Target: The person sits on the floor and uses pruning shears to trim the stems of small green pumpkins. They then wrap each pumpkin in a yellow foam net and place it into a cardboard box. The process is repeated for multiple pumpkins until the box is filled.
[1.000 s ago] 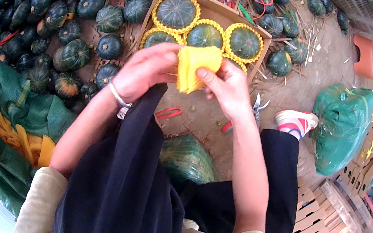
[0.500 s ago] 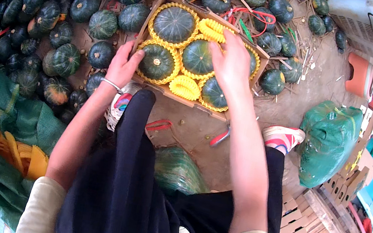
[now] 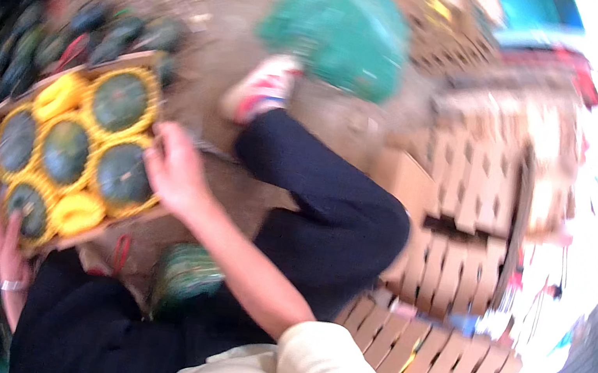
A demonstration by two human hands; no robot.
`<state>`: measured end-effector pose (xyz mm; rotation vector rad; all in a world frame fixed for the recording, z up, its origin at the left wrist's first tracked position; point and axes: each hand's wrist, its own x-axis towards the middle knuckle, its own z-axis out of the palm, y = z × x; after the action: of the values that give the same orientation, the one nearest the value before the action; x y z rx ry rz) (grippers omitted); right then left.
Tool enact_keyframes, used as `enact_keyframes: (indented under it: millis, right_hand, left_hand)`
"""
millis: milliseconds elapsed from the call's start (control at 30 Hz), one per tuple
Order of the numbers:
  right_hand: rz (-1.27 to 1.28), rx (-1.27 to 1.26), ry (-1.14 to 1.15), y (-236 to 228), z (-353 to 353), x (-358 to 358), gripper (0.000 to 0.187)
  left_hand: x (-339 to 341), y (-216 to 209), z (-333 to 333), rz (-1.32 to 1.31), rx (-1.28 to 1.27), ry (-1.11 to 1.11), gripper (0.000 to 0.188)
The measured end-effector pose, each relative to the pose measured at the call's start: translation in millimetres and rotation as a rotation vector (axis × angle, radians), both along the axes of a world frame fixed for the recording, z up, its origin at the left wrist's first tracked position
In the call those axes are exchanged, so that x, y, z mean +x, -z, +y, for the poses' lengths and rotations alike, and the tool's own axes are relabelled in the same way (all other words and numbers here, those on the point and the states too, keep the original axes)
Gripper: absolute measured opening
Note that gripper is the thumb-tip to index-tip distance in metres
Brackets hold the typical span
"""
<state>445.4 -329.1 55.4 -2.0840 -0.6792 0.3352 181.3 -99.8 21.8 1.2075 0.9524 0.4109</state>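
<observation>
A shallow cardboard box (image 3: 102, 231) is at the left, tilted in the view. Several dark green pumpkins (image 3: 65, 151) sit in it, each ringed by a yellow foam net. Two folded yellow foam nets (image 3: 77, 214) fill gaps between them. My left hand (image 3: 6, 244) grips the box's near left corner, its thumb over the rim by a pumpkin. Closed on the right side of the box is my right hand (image 3: 177, 170), fingertips beside another pumpkin (image 3: 122, 173). Motion blur softens both hands, and the box hides some of the left fingers.
Loose pumpkins (image 3: 19, 61) cover the floor along the left. A full green sack (image 3: 341, 28) stands beyond my shoe (image 3: 268, 86). Flattened cardboard boxes (image 3: 455, 268) are stacked at the right. A green wrapped bundle (image 3: 190, 271) lies by my legs.
The view has swung to the right, so the box now appears farther left and turned. My right hand has gone from the foam net at the box's far side to its right edge.
</observation>
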Motion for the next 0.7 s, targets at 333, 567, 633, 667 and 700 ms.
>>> enact_keyframes:
  millis: [333,567,633,667,700]
  right_hand:
    - [-0.138,0.593,0.762,-224,-250,-76,0.034]
    - [-0.184,0.442,1.386,-197,-400,-143,0.029]
    - [-0.205,0.456,1.471,-189,-434,-164,0.027]
    - [-0.204,0.559,1.482,-190,-441,-170,0.026]
    - [-0.178,0.514,1.504,-191,-449,-178,0.026]
  left_hand:
    - [187,-297,-124,-0.293,0.391,0.757,0.064]
    - [293,-303,-362,-0.309,0.081,1.392,0.049]
    - [304,-293,-404,-0.27,-0.149,1.498,0.055]
    - [309,-282,-409,-0.257,-0.184,1.515,0.065]
    - [302,-284,-416,-0.264,-0.268,1.517,0.069]
